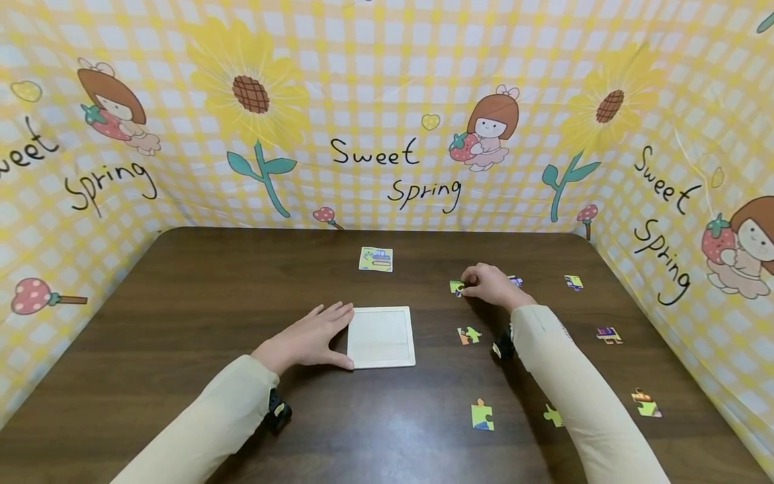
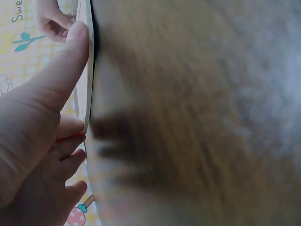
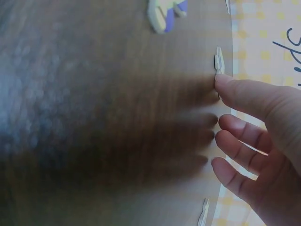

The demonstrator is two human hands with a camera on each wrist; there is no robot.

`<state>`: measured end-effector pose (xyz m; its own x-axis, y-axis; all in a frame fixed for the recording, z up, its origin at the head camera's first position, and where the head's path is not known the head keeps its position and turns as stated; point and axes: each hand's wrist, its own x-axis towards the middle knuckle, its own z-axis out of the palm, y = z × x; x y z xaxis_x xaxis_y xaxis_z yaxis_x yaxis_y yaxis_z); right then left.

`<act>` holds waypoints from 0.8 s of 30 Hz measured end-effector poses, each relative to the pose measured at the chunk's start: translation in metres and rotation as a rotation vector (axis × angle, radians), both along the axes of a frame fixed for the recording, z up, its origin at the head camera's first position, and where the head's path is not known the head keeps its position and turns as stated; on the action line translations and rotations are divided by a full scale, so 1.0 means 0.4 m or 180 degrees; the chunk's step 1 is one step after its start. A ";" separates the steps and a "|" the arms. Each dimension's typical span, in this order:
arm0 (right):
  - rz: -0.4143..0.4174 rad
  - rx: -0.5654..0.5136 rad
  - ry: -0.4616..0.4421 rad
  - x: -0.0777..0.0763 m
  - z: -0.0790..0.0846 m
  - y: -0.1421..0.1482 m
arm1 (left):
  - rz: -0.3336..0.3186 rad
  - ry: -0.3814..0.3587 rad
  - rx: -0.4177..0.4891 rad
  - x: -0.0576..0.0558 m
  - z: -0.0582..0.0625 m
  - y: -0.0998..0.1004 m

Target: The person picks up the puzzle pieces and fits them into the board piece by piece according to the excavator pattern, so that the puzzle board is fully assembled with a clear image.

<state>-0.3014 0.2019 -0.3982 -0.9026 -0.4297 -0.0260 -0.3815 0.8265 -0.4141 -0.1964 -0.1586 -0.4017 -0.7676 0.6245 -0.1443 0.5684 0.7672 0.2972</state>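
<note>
A pale square puzzle tray (image 1: 381, 337) lies on the table in the middle of the head view. My left hand (image 1: 308, 338) rests at its left side, thumb at the near corner and fingertips by the far corner. The left wrist view shows the thumb (image 2: 63, 70) straight along the tray's edge. To the right, my right hand (image 1: 491, 286) pinches a green puzzle piece (image 1: 456, 288) close over the table. In the right wrist view, the thumb tip meets the thin edge of that piece (image 3: 219, 61); the index finger is hidden behind the thumb.
A square picture card (image 1: 376, 259) lies beyond the tray. Loose puzzle pieces are spread on the right: an orange-green one (image 1: 469, 335), a green one (image 1: 482, 415), a purple one (image 1: 609, 335) and several others. Patterned cloth (image 1: 375, 101) walls the table's back and sides.
</note>
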 end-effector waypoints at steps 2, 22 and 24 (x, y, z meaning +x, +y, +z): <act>0.0014 0.0007 0.0017 -0.001 0.001 0.000 | -0.0006 -0.0014 -0.0007 0.000 0.000 0.001; 0.0207 -0.0168 0.0032 0.035 0.069 -0.127 | 0.0059 -0.0216 -0.0007 0.006 0.010 0.007; 0.0299 -0.0194 0.0072 0.042 0.074 -0.153 | 0.0061 -0.0227 0.0006 0.007 0.012 0.008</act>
<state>-0.2846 0.1406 -0.3685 -0.8583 -0.5126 0.0227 -0.4660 0.7602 -0.4527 -0.1935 -0.1552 -0.3970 -0.7671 0.6101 -0.1981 0.5309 0.7772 0.3378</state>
